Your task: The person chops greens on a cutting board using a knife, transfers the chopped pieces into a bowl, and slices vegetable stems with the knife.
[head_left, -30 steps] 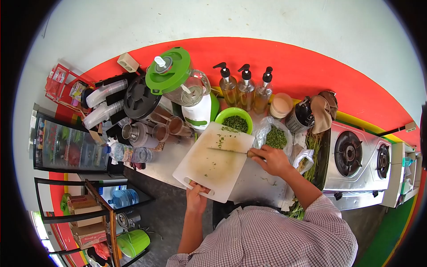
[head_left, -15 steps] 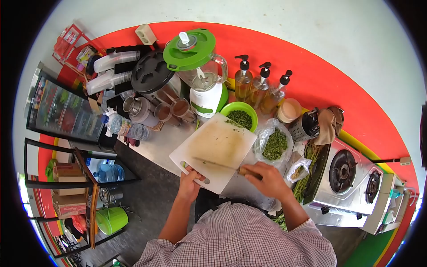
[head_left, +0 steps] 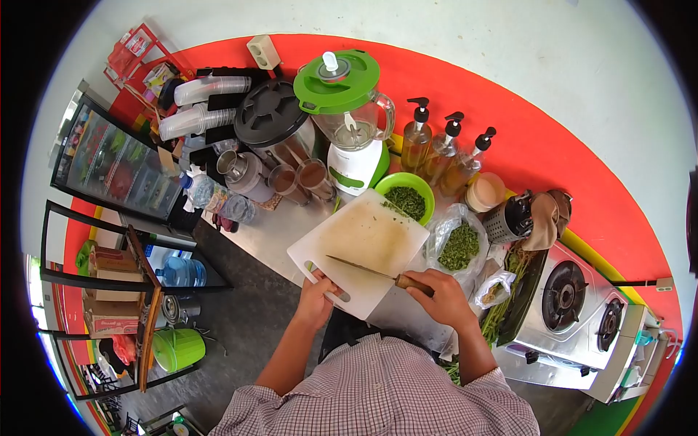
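My left hand (head_left: 317, 299) is closed round the handle end of a white cutting board (head_left: 352, 236), fingers through the slot. The board tilts toward a green bowl (head_left: 429, 190) of chopped green leaves (head_left: 404, 202), its far edge at the bowl's rim. A few green bits cling near that far edge; the rest of the board shows a brownish stain. In my right hand (head_left: 441, 296) is a knife (head_left: 366, 269), gripped by its wooden handle, the blade lying across the board's near part. A clear plastic bag (head_left: 435, 236) with more chopped leaves (head_left: 460, 245) stands right of the board.
Behind the bowl stand a green-lidded blender (head_left: 347, 131) and three pump bottles (head_left: 441, 152). Two brown-filled glasses (head_left: 314, 179) are at the left. A gas stove (head_left: 560, 305) is at the right, with long green stems (head_left: 515, 280) beside it. A metal utensil holder (head_left: 505, 220) sits near the wall.
The view has shifted, so the counter things appear farther right. Both hands keep their grips; the knife blade is still over the board, at a slightly different angle.
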Demonstrator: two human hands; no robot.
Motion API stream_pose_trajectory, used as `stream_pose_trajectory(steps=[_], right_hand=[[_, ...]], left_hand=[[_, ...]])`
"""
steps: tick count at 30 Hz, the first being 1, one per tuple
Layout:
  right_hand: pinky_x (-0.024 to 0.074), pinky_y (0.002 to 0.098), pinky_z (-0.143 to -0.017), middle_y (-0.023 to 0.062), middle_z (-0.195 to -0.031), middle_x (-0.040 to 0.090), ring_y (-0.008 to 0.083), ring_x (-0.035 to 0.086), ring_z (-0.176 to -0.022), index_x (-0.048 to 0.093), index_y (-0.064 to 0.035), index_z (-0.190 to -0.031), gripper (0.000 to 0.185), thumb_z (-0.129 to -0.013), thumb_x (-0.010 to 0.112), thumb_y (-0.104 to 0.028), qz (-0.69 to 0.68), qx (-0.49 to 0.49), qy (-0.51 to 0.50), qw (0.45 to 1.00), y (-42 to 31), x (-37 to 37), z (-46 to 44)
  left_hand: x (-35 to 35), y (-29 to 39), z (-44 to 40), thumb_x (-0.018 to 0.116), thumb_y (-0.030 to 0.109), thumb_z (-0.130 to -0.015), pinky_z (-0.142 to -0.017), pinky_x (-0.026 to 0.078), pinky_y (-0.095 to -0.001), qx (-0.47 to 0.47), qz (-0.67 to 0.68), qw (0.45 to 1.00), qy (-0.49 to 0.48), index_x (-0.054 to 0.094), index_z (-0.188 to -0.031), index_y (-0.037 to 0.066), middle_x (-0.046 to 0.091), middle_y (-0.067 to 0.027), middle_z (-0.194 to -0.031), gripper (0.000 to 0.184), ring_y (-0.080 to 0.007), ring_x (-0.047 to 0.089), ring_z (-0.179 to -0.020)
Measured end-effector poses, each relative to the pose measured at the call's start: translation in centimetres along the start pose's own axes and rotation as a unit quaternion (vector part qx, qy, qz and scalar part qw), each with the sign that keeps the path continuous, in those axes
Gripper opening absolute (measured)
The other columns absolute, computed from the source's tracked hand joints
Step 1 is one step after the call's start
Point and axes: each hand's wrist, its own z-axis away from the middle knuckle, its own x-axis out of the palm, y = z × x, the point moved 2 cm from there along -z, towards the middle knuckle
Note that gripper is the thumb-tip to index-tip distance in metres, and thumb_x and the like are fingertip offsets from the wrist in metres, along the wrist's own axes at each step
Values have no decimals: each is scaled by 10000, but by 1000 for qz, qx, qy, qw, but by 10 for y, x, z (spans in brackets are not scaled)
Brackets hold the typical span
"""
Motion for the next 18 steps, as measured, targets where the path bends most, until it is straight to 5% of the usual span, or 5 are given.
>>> stream_pose_trajectory(steps=[8, 14, 18], right_hand=[[553, 369, -765, 186, -955, 727, 317, 699, -779, 712, -21, -1184, 325, -894, 724, -167, 109, 98, 103, 984, 57, -8, -17], [535, 439, -781, 194, -942, 711, 370, 680, -861, 736, -87, -1163, 310, -890, 716, -234, 59, 57, 16, 997, 54, -20, -23], [534, 444, -791, 188, -937, 709, 368, 676, -865, 737, -96, -1165, 308, -890, 715, -233, 81, 107, 43, 990, 84, -17, -33]], left_hand=[[-9, -12, -3, 494, -41, -721, -716, 473, -272, 6, 1, 1000, 5, 620, -982, -5, 627, -50, -832, 293, -150, 578, -740], [-13, -13, -3, 495, -48, -717, -732, 478, -282, -6, 17, 1000, 2, 623, -985, -5, 616, -51, -852, 300, -156, 575, -760], [6, -3, 7, 492, -58, -720, -783, 490, -298, -14, 10, 1000, 19, 616, -1012, -13, 622, -61, -895, 321, -166, 592, -807]])
